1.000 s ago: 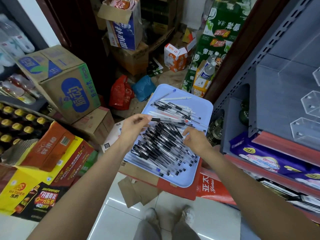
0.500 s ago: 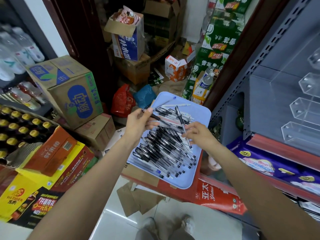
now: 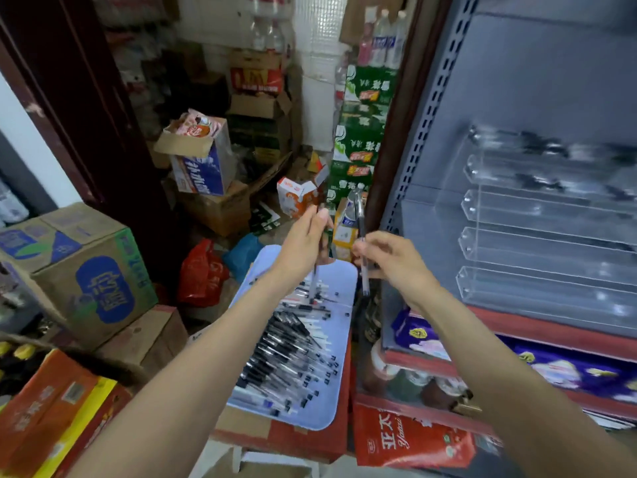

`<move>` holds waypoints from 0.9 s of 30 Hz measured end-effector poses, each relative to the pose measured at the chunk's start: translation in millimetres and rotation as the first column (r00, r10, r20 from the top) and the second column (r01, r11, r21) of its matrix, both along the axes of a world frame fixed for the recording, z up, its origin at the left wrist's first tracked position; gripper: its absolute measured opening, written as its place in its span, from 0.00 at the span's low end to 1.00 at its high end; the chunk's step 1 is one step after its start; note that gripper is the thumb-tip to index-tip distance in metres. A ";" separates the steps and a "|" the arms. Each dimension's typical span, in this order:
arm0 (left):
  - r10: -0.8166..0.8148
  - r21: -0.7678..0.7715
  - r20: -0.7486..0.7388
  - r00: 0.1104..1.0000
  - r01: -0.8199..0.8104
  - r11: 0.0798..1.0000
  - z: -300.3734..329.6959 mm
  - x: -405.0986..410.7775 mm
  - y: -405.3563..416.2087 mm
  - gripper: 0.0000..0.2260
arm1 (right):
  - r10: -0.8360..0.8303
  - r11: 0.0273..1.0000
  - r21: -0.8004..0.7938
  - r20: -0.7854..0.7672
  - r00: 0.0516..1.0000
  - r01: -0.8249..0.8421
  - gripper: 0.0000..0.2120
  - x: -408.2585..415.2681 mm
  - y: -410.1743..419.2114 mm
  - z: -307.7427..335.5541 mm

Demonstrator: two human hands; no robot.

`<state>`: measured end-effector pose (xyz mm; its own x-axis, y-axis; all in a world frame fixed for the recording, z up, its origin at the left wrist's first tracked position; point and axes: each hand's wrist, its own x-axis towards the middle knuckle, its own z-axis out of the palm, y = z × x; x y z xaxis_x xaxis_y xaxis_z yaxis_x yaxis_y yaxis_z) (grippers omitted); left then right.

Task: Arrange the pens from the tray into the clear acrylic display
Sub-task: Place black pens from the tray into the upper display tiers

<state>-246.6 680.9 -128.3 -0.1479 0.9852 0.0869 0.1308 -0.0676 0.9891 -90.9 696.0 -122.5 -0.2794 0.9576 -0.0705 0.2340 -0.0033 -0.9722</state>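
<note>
Above the blue tray (image 3: 348, 281) of pens (image 3: 289, 353), each hand's grip pinches one upright pen (blurred): left hand (image 3: 303, 243), right hand (image 3: 393, 258).

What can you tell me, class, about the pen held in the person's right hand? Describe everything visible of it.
The pen is slim, with a clear barrel and dark parts at its top and lower end, though motion blurs the detail. It looks like plastic. It stands nearly upright, raised above the far end of the blue tray, left of the acrylic display. Only the right hand touches it, fingers pinching its middle.
</note>
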 end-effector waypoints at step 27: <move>-0.163 0.135 -0.704 0.691 0.356 0.925 85.6 283.1 123.4 0.04 | -0.165 0.951 0.194 -0.337 0.927 0.240 0.05 333.1 89.2 86.1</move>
